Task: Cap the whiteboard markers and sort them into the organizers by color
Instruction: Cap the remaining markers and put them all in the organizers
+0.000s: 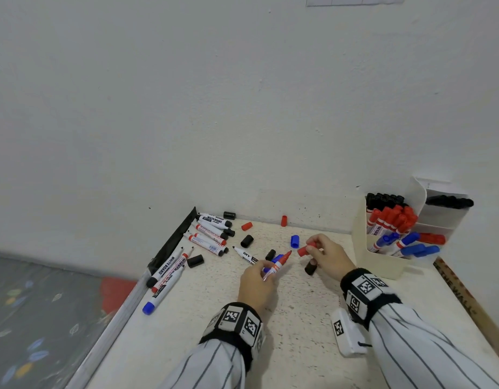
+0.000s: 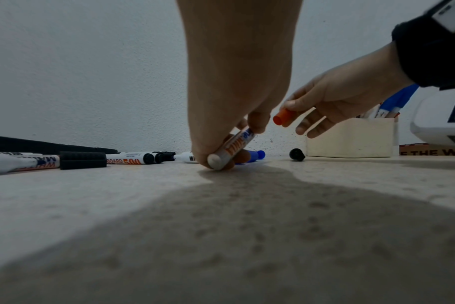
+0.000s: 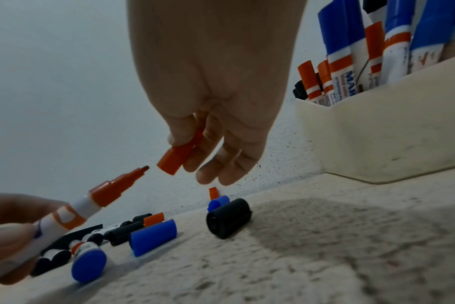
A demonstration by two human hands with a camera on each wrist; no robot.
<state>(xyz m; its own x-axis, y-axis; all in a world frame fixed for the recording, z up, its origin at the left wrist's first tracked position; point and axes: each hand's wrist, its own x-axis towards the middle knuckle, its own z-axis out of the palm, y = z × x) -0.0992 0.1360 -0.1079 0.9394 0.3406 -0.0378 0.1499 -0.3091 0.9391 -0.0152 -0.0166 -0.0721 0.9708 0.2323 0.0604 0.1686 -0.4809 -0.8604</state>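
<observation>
Speckled table [image 1: 203, 318]: loose markers [image 1: 209, 237], caps [image 1: 246, 241], organizers [image 1: 382, 256].

The marker [image 1: 279, 264] is white with red tip; the cap [image 1: 306, 249] is red, the sleeves [image 1: 427, 341] white with dark stripes.

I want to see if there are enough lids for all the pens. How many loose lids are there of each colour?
red caps: 3, one of them pinched in the right hand
blue caps: 3
black caps: 5
Total: 11
</observation>
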